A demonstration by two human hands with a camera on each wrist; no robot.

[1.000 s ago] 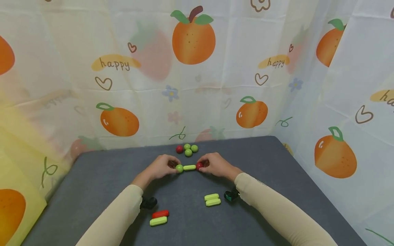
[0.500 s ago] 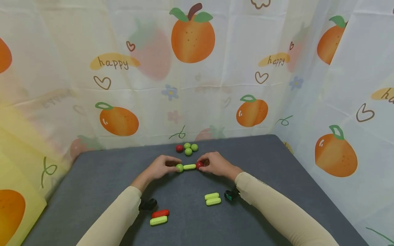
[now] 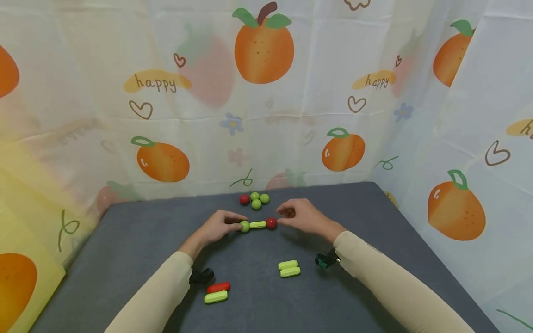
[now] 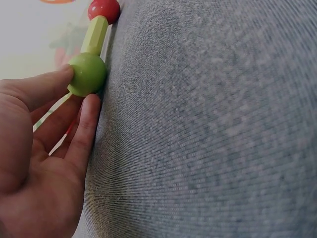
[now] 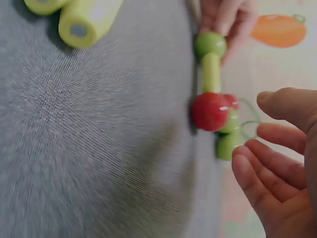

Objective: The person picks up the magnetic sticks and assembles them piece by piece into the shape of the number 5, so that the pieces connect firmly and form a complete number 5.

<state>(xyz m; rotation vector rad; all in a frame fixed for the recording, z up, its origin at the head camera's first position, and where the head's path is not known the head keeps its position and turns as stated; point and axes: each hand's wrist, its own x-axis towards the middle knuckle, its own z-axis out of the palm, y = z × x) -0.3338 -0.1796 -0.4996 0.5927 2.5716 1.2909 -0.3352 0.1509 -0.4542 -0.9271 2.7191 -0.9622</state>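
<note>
Soft light, shadows on grey table (image 3: 250, 268), glint on red ball (image 4: 104, 12), right wrist view blurred

In the head view, we are looking forward and down over the tabletop (image 3: 320, 305) toward a printed curtain (image 3: 287, 111); in the wrist views, we are peering close, tilted sideways, past the left grip (image 4: 44, 173) and right grip (image 5: 290, 186), all three sharing a green ball (image 4: 89, 74), yellow bar (image 4: 94, 35) and red ball (image 4: 104, 10).

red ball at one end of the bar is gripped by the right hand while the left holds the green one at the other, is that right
The right hand isn't gripping the red ball: the right wrist view shows a gap between them. The left hand does hold the green ball.
</note>
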